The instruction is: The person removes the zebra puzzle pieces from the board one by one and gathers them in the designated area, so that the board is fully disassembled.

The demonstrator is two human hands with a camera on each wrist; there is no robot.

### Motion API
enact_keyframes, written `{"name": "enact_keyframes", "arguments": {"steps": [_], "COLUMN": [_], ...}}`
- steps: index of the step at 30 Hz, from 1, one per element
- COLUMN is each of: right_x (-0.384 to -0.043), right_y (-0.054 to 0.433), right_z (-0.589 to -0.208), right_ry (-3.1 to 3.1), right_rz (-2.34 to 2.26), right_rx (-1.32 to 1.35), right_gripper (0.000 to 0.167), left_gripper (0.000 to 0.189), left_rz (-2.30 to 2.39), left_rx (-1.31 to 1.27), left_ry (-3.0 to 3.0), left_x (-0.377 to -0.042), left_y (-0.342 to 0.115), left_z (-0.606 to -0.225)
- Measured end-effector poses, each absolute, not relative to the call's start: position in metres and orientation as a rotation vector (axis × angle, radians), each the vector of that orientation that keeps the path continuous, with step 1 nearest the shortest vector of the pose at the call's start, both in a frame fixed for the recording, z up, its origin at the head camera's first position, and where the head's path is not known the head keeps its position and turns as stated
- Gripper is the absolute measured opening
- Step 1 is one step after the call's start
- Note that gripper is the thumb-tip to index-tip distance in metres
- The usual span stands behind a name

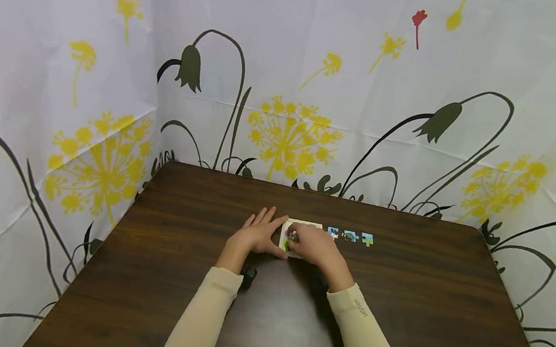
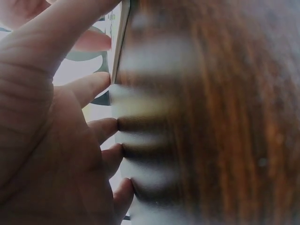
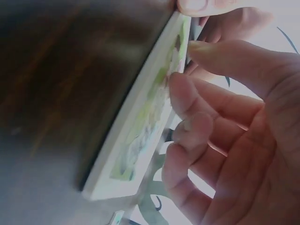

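Covering the L side and rear, a white backdrop (image 1: 42, 61) bears yellow, red & dk. green plant prints; it meets a dk. brown wood-grain tabletop (image 1: 178, 214). L sleeve (image 1: 204, 311), cream, runs up from the near edge. L hand (image 1: 254, 234) lies at the L side of the puzzle board: fingers spread, index at the far L corner, thumb at the near L corner; remaining fingertips at the tabletop per L wrist view. Blk. item (image 1: 248, 278) sits just beside the L wrist; type can't tell.

Puzzle board (image 3: 119, 145), white-rimmed w/ a green & multicol. picture, lies flat on the tabletop btwn both hands, part hidden. R hand (image 1: 318, 245) is over it, covering most of its R portion: fingers bent, index tip at the picture, thumb tip apart from index per R wrist view; whether a pc. is pinched, can't tell.

R of the board, 3 loose pcs. lie in a row, apart: first pc. (image 1: 332, 233), blue & white; second pc. (image 1: 350, 236), blue w/ dk. patch; third pc. (image 1: 367, 239), blue & green. R sleeve (image 1: 368, 333), also cream, carries small dk. lettering nr. the cuff.
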State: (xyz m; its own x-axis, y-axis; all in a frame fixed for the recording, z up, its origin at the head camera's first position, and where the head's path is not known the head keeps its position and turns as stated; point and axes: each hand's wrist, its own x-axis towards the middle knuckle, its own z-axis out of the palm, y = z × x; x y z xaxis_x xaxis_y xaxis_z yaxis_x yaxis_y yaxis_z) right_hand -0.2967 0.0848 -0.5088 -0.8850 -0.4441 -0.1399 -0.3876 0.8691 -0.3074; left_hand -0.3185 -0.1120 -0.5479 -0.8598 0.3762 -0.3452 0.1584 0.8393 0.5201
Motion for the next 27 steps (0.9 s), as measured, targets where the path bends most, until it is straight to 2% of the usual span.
{"name": "enact_keyframes", "arguments": {"steps": [10,18,22,27], "right_x": [-0.313,-0.315,-0.314,-0.312], "right_y": [0.088,0.085,0.085,0.087], "right_z": [-0.514,-0.519,-0.518,-0.518], "right_ry": [2.545,2.488,2.507,2.486], "right_rz": [-0.863,-0.903,-0.881,-0.929], "right_rx": [-0.516,-0.511,-0.457,-0.457], "right_gripper": [0.026,0.023,0.028,0.024], "left_gripper": [0.117,0.116,0.116,0.116], "left_rz": [0.671,0.653,0.641,0.622], "left_rx": [0.423,0.393,0.413,0.404], "left_ry": [2.586,2.592,2.597,2.6], "left_x": [-0.319,-0.318,-0.318,-0.317], "left_y": [-0.111,-0.112,-0.11,-0.109], "left_z": [-0.552,-0.551,-0.552,-0.55]}}
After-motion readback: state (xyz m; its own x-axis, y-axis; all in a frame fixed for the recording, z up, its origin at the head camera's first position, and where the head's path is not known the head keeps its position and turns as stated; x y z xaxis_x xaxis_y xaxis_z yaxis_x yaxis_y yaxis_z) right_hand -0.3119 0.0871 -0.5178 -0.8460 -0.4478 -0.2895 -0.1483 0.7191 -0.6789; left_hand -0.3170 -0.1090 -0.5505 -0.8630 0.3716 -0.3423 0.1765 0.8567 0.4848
